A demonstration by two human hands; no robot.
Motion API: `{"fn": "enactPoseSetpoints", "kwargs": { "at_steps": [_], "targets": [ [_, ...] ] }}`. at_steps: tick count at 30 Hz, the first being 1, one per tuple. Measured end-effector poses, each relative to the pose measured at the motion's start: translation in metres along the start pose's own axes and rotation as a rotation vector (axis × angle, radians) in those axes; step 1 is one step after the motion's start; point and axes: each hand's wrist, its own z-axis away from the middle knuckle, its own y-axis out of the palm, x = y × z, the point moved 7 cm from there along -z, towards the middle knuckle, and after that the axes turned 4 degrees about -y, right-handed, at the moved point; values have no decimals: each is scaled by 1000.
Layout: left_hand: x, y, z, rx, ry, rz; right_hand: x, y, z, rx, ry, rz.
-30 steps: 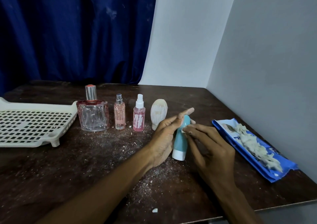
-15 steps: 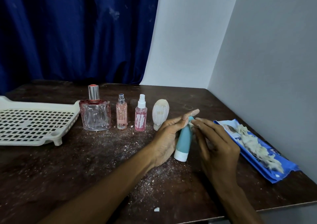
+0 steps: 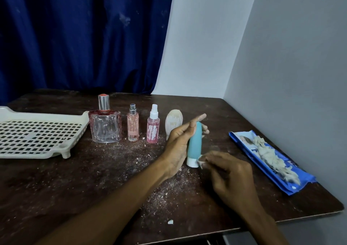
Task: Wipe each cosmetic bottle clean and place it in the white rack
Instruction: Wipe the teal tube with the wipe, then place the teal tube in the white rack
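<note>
A teal tube with a white cap (image 3: 194, 145) stands cap-down on the dark table, held by my left hand (image 3: 178, 143) around its left side. My right hand (image 3: 229, 175) pinches a small white wipe (image 3: 201, 161) against the tube's cap. Behind stand a large clear-pink perfume bottle (image 3: 105, 126), a slim pink bottle (image 3: 133, 124), a pink spray bottle (image 3: 153, 128) and a cream shell-shaped bottle (image 3: 173, 122). The white perforated rack (image 3: 37, 132) lies at the far left with nothing in it.
A blue wipe packet (image 3: 272, 162) with crumpled used wipes on top lies at the right, near the grey wall. White crumbs and dust (image 3: 165, 186) are scattered over the table (image 3: 56, 188). A blue curtain hangs behind.
My right hand has slid with the wipe from the top of the teal tube down to its white cap. The left hand keeps holding the tube.
</note>
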Motion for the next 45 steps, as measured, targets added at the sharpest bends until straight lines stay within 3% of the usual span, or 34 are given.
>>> {"fn": "enactPoseSetpoints", "kwargs": {
  "at_steps": [5, 7, 11, 14, 19, 30, 35, 40, 45],
  "targets": [
    [-15, -3, 4, -72, 161, -208, -31, -7, 1, -294, 510, -335],
    [-19, -3, 6, -87, 197, -280, -40, -7, 4, -347, 595, -352],
    [-25, -2, 8, -69, 264, -631, -44, -5, 6, -334, 615, -333],
    [-20, -2, 9, 44, 218, -828, -42, -5, 6, -321, 606, -304],
    [-20, -8, 10, 53, 108, -755, -49, -3, 9, -305, 631, -270],
    [-47, 2, 35, -124, 274, -796, -52, -1, -3, -263, 734, -229],
    [-104, -30, 61, -314, 431, -838, -46, 8, -21, -297, 712, -253],
    [-169, -104, 101, -609, 520, -907, -57, 17, -10, -335, 732, -213],
    [-222, -209, 134, -1010, 426, -1063, -59, 22, -10, -230, 665, -161]
  ]
}}
